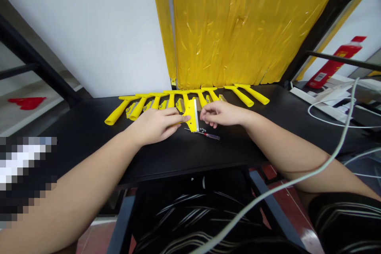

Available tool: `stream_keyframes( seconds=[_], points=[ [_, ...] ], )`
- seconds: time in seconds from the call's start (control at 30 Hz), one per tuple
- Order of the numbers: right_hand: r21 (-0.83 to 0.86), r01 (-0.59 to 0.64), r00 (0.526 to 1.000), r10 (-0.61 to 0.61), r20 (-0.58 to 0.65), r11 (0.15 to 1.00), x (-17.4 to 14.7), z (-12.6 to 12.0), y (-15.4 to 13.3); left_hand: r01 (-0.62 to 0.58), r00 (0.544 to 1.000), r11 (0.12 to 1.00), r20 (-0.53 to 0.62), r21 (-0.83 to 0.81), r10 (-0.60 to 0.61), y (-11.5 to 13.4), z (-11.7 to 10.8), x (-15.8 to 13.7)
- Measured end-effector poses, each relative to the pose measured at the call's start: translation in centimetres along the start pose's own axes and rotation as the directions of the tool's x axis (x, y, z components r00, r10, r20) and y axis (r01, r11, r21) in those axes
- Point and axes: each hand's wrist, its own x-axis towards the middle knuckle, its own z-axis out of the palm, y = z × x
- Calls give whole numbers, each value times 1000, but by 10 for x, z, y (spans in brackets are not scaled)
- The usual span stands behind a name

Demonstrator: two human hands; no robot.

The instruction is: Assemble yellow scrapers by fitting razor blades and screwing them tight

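Observation:
My left hand (160, 124) pinches a yellow scraper head (191, 117) with a metal blade strip along its right edge. The head is held upright above the black table. Just right of the blade is my right hand (214, 114), its fingers curled together; whatever they may hold is too small to make out. Below the hands lie a few small screws (203, 130) and a screwdriver (212, 136) with a dark, see-through handle. Behind, several yellow scraper handles (246, 98) lie in a row, with other yellow scraper heads (163, 105) among those on the left.
The black table (178, 162) ends close to my lap. A yellow plastic-wrapped panel (232, 27) and a white board (98, 27) stand behind it. On the right are a red bottle (335, 63) and a white cable (285, 187) crossing over my right forearm.

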Motion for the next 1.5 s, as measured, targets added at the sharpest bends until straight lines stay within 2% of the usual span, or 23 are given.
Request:
stream_keyframes(
  seconds=[0.1, 0.23, 0.53, 0.8, 0.9, 0.97, 1.03, 1.1, 1.17, 1.23, 1.3, 1.43, 1.5],
  points=[
    [-237, 50, 992, -20, 126, 970, -9, -6, -4, 20, 1000, 1000, 15, -7, -20, -2, -1, -1],
    [-318, 92, 977, -24, 212, 944, -13, -4, -8, 45, 998, 999, 52, -20, -44, -3, -2, 0],
    [-431, 58, 984, 23, 179, 901, -10, 0, -12, 64, 990, 997, 128, -47, -57, -2, -3, 1],
    [-589, 48, 976, 86, 198, 807, -15, 2, -22, 45, 992, 996, 121, -75, -35, -3, -1, 0],
    [-563, 82, 971, 62, 232, 823, -15, 0, -20, 28, 994, 997, 110, -73, -20, -2, 0, 0],
    [-481, 126, 980, -34, 195, 868, -14, 0, -18, 22, 994, 997, 107, -67, -14, -1, 0, 0],
    [-378, 185, 983, -176, 58, 907, -10, 1, -16, 16, 994, 998, 110, -62, -9, 1, 0, 1],
    [-323, 262, 946, -309, -103, 909, -5, 3, -13, 6, 993, 998, 115, -58, 0, 2, 0, 1],
    [-341, 319, 895, -399, -198, 884, -1, 6, -10, -10, 993, 998, 116, -55, 17, 4, 0, 2],
    [-361, 329, 873, -427, -236, 872, 2, 9, -8, -28, 993, 999, 113, -43, 33, 6, 0, 3],
    [-344, 322, 870, -419, -261, 882, 4, 11, -6, -47, 994, 999, 102, -19, 49, 7, 1, 3],
    [-246, 360, 863, -421, -280, 900, 5, 15, -5, -84, 994, 996, 69, 28, 82, 8, 2, 3],
    [-173, 369, 874, -404, -270, 913, 7, 16, -5, -93, 994, 995, 60, 42, 91, 9, 3, 3]
  ],
)
